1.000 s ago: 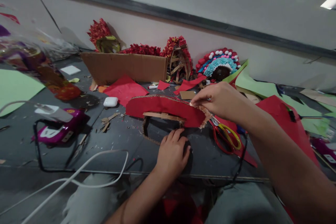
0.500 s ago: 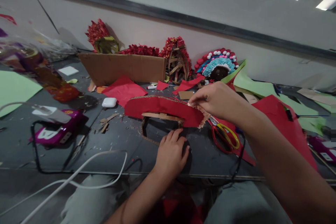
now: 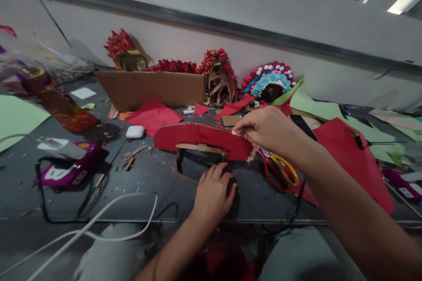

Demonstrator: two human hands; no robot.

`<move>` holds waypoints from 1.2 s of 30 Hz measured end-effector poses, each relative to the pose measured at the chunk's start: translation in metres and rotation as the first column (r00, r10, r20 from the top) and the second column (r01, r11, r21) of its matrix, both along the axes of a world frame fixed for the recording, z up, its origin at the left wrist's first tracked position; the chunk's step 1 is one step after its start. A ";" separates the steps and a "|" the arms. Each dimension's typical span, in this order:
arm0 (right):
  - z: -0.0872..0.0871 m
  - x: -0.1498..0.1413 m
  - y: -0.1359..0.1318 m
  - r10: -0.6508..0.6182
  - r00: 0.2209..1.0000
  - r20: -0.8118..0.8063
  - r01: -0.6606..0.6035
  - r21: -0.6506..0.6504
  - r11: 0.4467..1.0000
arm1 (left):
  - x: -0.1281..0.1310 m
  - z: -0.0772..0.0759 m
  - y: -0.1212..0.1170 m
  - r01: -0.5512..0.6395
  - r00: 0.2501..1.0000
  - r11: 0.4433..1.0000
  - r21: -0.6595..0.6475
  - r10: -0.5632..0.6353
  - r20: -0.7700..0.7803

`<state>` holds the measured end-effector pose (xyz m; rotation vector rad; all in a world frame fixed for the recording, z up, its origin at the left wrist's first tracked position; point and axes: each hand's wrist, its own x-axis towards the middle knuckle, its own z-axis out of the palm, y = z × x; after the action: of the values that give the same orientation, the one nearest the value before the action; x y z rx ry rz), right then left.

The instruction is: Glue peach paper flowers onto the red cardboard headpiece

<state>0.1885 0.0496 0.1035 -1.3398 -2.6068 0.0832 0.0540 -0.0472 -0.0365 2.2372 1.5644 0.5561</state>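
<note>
A curved red headdress piece (image 3: 201, 136) stands on the table, its cut edge showing corrugated cardboard. A brown cardboard band (image 3: 180, 167) loops out from its lower front. My left hand (image 3: 212, 189) lies palm down over the near right part of this band, fingers curled across it and thumb to the outside. With a pinch, my right hand (image 3: 263, 127) holds a small pale bit at the upper right edge of the red piece. A crinkled pale strip (image 3: 253, 153) lines the right end below that hand. Red-and-yellow scissors (image 3: 280, 173) lie beside it.
Behind stand a cardboard sheet (image 3: 151, 90), red flowery pieces (image 3: 217, 63) and a blue-and-white decorated headdress (image 3: 272, 80). On the left are a purple device (image 3: 74, 171), white earphone case (image 3: 135, 131), bottle (image 3: 70, 112) and cables. Red paper (image 3: 352, 162) and a phone (image 3: 303, 126) lie right.
The view has shifted slightly, and a phone now shows behind my right wrist. Both hands keep nearly the same places on the red piece and band.
</note>
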 end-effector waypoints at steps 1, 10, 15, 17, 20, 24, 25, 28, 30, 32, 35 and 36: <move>0.000 0.000 0.000 -0.004 1.000 -0.001 0.004 -0.001 1.000 | 0.000 0.000 0.000 0.000 1.000 1.000 0.001 0.000 0.000; -0.003 0.004 -0.012 0.051 0.994 -0.095 -0.042 0.099 0.994 | -0.001 -0.004 0.001 -0.001 1.000 1.000 0.009 0.001 0.021; 0.006 0.024 -0.031 0.087 0.947 -0.309 0.028 0.348 0.937 | -0.001 -0.005 0.002 -0.004 0.999 1.000 0.030 0.003 0.049; -0.001 0.043 -0.040 0.052 0.902 -0.428 0.146 0.417 0.897 | -0.002 -0.005 0.002 -0.011 0.997 0.998 0.056 0.006 0.078; -0.036 0.082 -0.053 -0.121 0.804 -0.582 0.412 0.399 0.819 | -0.004 -0.006 0.002 -0.023 0.994 0.996 0.083 0.014 0.112; -0.100 0.124 -0.064 -0.374 0.608 -0.701 0.668 0.197 0.717 | -0.008 -0.007 0.002 -0.049 0.997 0.994 0.097 0.042 0.071; -0.112 0.129 -0.066 -0.406 0.600 -0.690 0.660 0.138 0.739 | -0.009 -0.007 0.003 -0.067 0.997 0.993 0.096 0.062 0.055; -0.128 0.124 -0.066 -0.410 0.565 -0.716 0.558 -0.035 0.829 | -0.013 -0.008 0.009 -0.130 0.991 0.990 0.060 0.131 -0.011; -0.129 0.110 -0.066 -0.371 0.606 -0.704 0.485 -0.043 0.874 | -0.014 -0.011 0.014 -0.141 0.987 0.990 0.020 0.142 -0.078; -0.128 0.093 -0.068 -0.316 0.675 -0.667 0.397 -0.032 0.917 | -0.015 -0.014 0.019 -0.131 0.984 0.991 0.008 0.131 -0.119; -0.131 0.070 -0.076 -0.235 0.758 -0.608 0.276 -0.027 0.961 | -0.017 -0.018 0.023 -0.109 0.985 0.993 0.052 0.115 -0.130; -0.132 0.064 -0.079 -0.214 0.777 -0.592 0.246 -0.028 0.969 | -0.017 -0.019 0.024 -0.108 0.984 0.992 0.072 0.117 -0.133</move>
<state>0.2528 -0.0292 -0.0285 -1.3351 -1.8972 0.3363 0.0366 -0.0232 -0.0558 2.2882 1.7744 0.4991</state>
